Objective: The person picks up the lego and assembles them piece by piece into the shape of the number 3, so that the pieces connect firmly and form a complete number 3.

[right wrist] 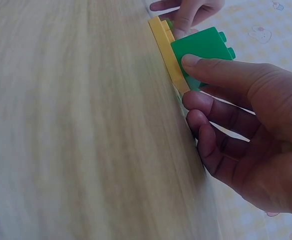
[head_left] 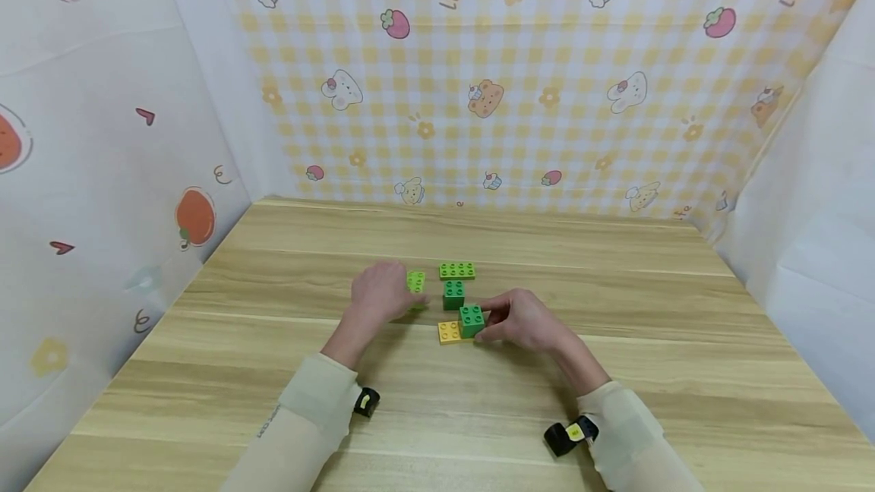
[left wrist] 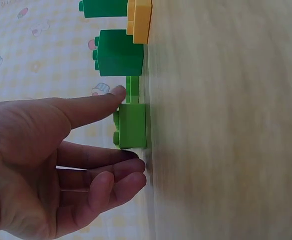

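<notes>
A green brick stands on the right part of a yellow plate; whether its studs are fully joined cannot be told. My right hand holds this green brick from the right, thumb on its near side; the other fingers curl beside the yellow plate. My left hand is at a lime brick, partly hiding it. In the left wrist view the lime brick lies between the thumb and forefinger of my left hand, with a gap at the thumb.
Behind the yellow plate stands another green brick. A flat lime plate lies just beyond that one. All rest on a wooden table, with a patterned cloth at its back edge and cloth walls at both sides.
</notes>
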### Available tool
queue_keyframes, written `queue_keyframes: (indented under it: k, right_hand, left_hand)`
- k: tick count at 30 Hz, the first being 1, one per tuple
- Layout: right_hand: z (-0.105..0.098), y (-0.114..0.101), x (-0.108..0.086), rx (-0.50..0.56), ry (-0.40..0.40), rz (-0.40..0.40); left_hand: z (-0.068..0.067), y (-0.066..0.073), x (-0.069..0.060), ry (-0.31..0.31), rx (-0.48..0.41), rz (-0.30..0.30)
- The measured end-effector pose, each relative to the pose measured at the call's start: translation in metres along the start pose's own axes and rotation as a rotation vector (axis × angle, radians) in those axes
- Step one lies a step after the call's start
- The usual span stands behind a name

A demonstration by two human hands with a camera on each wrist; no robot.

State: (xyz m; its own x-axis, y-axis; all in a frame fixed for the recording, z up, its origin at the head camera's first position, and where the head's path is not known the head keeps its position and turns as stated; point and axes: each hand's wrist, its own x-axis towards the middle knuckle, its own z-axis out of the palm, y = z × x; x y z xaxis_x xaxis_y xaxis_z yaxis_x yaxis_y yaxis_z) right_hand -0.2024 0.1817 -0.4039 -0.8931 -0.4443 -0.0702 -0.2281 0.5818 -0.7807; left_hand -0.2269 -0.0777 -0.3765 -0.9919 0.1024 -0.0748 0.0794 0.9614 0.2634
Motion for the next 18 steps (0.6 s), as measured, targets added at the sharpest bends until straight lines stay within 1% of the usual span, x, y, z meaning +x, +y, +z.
queue_keyframes:
  k: [8,13,18]
  right_hand:
    - [0.0010,0.0008,0.0003,-0.003,-0.005,-0.001]
    - [0.0014,0.0013,0.0008,-0.002,-0.002,0.006]
    - [0.0010,0.0006,0.0008,0.000,-0.003,0.008]
  left_hand:
    - [0.0006,-0.0027,-0.0002,-0.007,-0.003,0.011]
    - [-0.0033,-0.0041,-0.0009,-0.016,-0.050,-0.006]
    - [-0.0074,-0.0059,0.0003,-0.010,-0.095,-0.019]
